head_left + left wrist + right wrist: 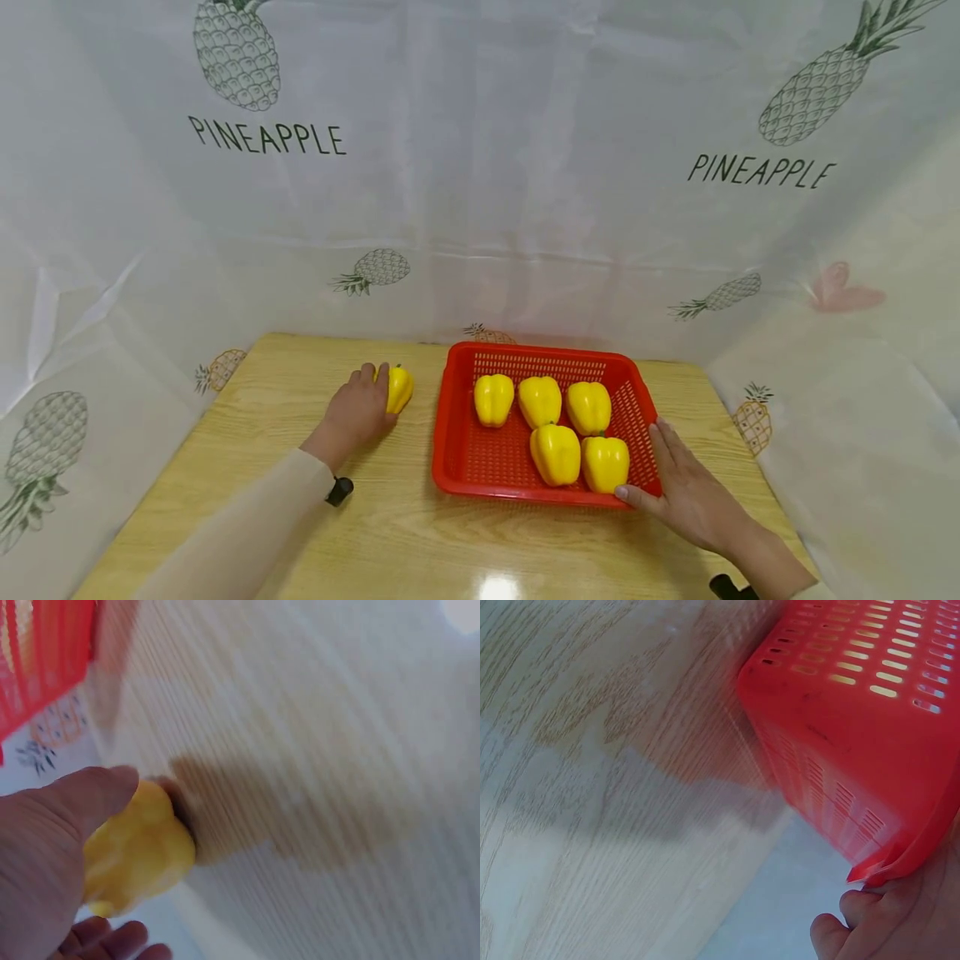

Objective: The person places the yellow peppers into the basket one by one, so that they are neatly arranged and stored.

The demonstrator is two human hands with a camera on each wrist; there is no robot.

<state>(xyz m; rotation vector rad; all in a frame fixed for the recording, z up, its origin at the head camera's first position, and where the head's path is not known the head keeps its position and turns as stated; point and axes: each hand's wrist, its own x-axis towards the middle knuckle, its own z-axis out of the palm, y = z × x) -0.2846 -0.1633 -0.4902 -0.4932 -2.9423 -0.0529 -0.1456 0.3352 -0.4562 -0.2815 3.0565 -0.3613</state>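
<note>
My left hand grips a yellow bell pepper over the wooden table, left of the basket. In the left wrist view the thumb lies against this pepper, with fingers on its far side. A red plastic basket stands at the middle right and holds several yellow bell peppers. My right hand rests at the basket's front right corner, thumb near the front rim and fairly straight fingers along the right side. The right wrist view shows its fingertips by the rim of the basket.
The light wooden table reaches in front of and on both sides of the basket. Behind and around it hangs a pale sheet printed with pineapples. The basket's back rim is close to the table's far edge.
</note>
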